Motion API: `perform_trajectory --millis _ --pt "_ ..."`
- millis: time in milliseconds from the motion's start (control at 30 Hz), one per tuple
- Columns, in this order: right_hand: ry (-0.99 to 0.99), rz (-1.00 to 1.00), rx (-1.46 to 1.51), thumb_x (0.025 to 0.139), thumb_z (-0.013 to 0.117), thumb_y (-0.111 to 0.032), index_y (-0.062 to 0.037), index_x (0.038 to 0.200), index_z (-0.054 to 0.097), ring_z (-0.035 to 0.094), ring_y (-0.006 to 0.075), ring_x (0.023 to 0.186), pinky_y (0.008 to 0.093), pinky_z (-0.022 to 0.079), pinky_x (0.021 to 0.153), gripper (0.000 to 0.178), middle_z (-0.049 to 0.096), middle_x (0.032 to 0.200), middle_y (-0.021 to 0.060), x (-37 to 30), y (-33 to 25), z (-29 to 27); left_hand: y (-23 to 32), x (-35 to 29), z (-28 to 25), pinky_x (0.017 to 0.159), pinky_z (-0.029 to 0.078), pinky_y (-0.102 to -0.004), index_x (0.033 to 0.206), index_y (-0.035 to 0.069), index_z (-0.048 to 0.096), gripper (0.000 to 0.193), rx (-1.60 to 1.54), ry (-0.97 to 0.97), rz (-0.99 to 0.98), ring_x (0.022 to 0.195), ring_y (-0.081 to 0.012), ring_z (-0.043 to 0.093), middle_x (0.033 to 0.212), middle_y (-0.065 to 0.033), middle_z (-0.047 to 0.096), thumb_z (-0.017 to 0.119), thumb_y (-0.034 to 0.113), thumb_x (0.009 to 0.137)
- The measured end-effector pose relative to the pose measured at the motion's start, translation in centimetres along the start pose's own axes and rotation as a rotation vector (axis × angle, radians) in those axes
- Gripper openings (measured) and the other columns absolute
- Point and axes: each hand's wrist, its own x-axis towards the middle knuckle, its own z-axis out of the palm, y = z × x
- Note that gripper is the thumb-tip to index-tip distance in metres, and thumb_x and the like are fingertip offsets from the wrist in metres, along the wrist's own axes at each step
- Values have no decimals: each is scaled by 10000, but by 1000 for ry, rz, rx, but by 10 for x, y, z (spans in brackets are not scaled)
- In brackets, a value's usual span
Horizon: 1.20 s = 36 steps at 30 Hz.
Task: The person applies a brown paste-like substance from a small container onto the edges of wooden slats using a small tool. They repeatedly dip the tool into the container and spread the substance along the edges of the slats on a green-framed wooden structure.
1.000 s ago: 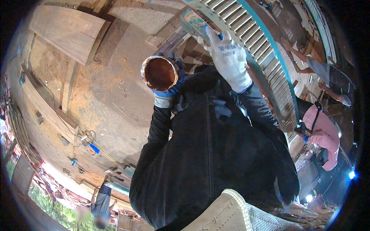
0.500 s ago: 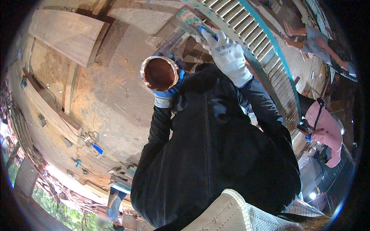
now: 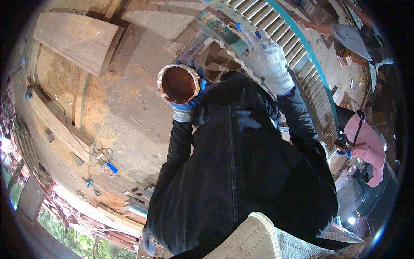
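Note:
My left hand (image 3: 189, 101), in a blue and pale glove, grips a round tub (image 3: 178, 84) with a crusted pale rim and reddish-brown paste inside. My right hand (image 3: 268, 60), in a white glove with blue fingertips, is over a narrow board (image 3: 222, 32) with worn teal paint. Its index finger points forward along the board; the other fingers curl underneath, and whatever they may hold is hidden. Close beside the right hand runs a long curved teal frame (image 3: 308, 56) with many pale slats.
Large planks (image 3: 77, 41) lie at the far left. A cord and a blue object (image 3: 111, 167) are on the dusty floor. One person in pink (image 3: 365, 149) is at the right, another person in grey (image 3: 349, 39) at the far right. Wood scraps (image 3: 217, 60) lie beyond my lap.
My right hand has slid back toward me and to the right along the board, baring more of its teal surface. The left hand and tub barely move. The far-right person has shifted.

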Motion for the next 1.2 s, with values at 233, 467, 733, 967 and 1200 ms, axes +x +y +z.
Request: perform_trajectory --millis 233,467,733,967,1200 --pt "-22 132 367 989 566 -238 -120 1345 583 666 357 1059 413 531 881 375 638 1234 226 -22 28 -3 6 -1 -4 1211 196 -512 1443 264 475 537 -65 67 2 1438 -251 353 1526 -27 440 534 497 963" --pt "-72 479 793 995 576 -191 -24 1310 583 642 233 1111 358 479 952 357 672 1184 170 -53 30 -19 8 -4 -7 1214 192 -503 1455 238 457 560 120 -57 67 1444 -240 341 1542 -30 414 545 483 959" --pt "114 242 682 985 579 -141 -27 1282 601 647 305 1121 365 482 954 319 680 1161 185 -71 31 -17 4 1 0 1212 196 -468 1497 226 397 594 129 -29 146 1432 -273 336 1545 -30 405 529 465 968" --pt "377 471 110 952 558 -69 -69 1335 580 651 356 1037 401 534 852 384 658 1183 167 -167 50 -38 27 29 -5 1102 335 -576 1503 252 416 681 -2695 -750 -810 1308 -517 407 1489 -103 453 559 584 926" --pt "513 876 -127 1033 442 -221 -12 1310 577 639 337 1066 399 517 909 372 630 1280 177 -311 71 11 55 66 5 968 463 -541 1468 288 464 546 -2467 -1319 -1064 1243 -311 524 1537 -29 424 521 514 974"
